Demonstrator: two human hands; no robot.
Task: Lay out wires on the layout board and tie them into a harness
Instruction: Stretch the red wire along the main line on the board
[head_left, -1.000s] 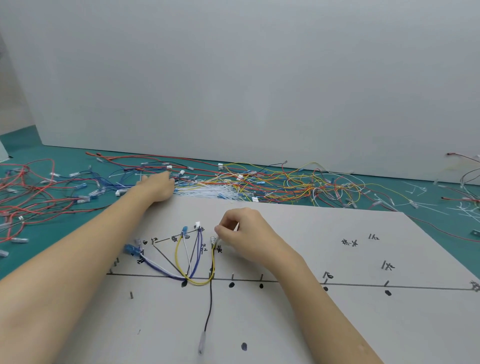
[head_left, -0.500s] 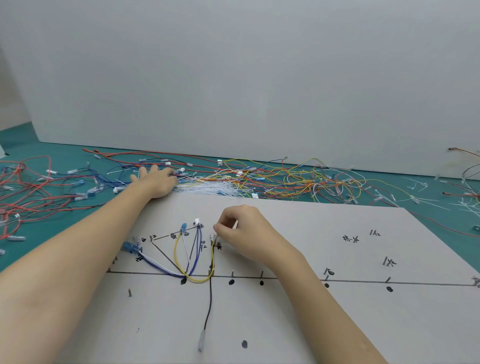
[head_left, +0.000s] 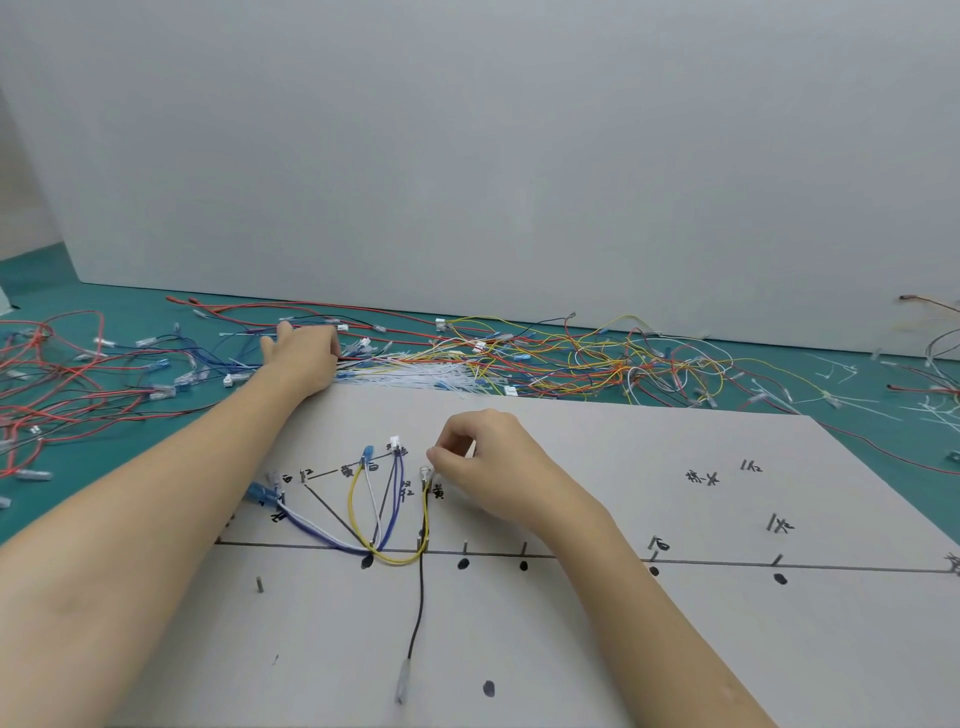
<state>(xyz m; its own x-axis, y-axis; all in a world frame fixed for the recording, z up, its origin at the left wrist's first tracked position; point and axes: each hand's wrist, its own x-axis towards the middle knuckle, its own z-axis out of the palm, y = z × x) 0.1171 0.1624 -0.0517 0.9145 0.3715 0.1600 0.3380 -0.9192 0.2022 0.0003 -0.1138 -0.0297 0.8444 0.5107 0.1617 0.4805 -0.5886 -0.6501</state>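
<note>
The layout board, a pale sheet marked with black lines, dots and handwritten labels, lies on the near part of the green surface and fills the near half of the view. Several wires are already routed on its left part: a yellow wire loops down to the horizontal line and up again, blue-violet wires and a white wire fan upward from the same low point, and a black wire runs straight toward the near edge, ending in a clear sleeve. Small pins stand along the drawn line.

The right hand rests on the board with fingers curled, thumb and forefinger pinched together just beside the clear terminal at the upper end of the yellow wire; whether they actually grip it I cannot tell. The left hand reaches beyond the board's far edge into the loose wire pile, its fingers down among red, yellow and blue strands. White cable ties lie scattered far right.
</note>
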